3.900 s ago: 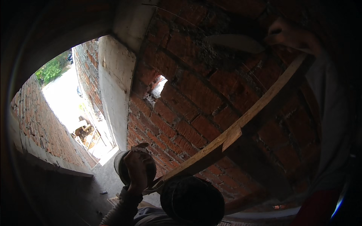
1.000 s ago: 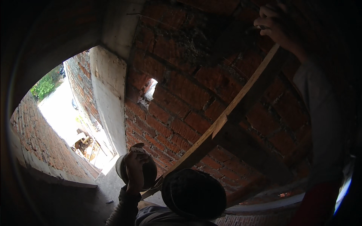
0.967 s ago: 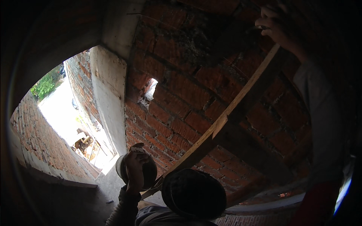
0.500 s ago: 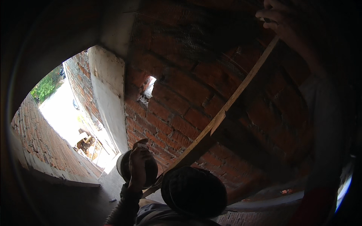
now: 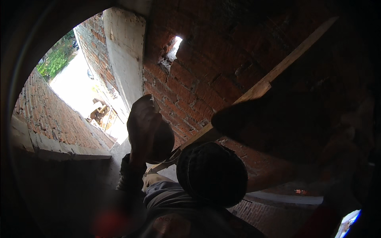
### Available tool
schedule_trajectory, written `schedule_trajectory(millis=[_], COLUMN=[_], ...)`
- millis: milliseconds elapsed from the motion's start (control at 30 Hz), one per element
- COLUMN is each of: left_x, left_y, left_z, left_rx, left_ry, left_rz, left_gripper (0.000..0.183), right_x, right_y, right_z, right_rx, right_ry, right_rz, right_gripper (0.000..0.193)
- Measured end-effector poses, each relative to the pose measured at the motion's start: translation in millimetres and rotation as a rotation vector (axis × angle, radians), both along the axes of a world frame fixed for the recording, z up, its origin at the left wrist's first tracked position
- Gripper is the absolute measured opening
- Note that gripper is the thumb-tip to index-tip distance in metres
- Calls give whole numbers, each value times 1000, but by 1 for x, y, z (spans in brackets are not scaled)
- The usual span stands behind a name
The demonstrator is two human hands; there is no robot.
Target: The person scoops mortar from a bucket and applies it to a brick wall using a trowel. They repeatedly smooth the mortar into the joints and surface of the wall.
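Long pale wooden plank (image 5: 278,71) slants from upper right over co-worker's dark knitted cap (image 5: 212,174). Own hands out of view, grip cannot be told. Risk: plank slips, strikes co-worker.

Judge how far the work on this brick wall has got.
Done: the brick wall is laid and jointed, beside a grey concrete column. In hand: a long wooden plank slants across the wall, and a co-worker's hand below is raised against a dark round bowl. Left: the bricks are bare and a hole is open. The wearer's own hands are out of sight.
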State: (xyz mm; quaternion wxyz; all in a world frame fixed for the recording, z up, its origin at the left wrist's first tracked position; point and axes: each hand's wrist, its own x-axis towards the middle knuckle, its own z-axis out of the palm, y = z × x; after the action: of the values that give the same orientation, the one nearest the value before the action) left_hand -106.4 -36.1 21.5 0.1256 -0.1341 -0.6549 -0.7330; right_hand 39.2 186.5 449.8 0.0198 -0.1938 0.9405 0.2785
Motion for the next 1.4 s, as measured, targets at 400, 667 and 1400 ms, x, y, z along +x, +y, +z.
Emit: schedule_trajectory(millis=[400, 667, 1400], left_x=[-9, -115, -202], left_y=[57, 127, 207], left_z=[75, 135, 187], left_rx=[-110, 32, 95], left_ry=[492, 602, 709], left_rz=[-21, 203, 378], left_gripper=[58, 36, 23], right_x=[24, -156, -240], right_y=[-6, 36, 82], right_z=[-150, -50, -116], right_rx=[-183, -271, -88], right_ry=[-312, 464, 931], right_rz=[-4, 34, -68], right_gripper=[33, 9, 17])
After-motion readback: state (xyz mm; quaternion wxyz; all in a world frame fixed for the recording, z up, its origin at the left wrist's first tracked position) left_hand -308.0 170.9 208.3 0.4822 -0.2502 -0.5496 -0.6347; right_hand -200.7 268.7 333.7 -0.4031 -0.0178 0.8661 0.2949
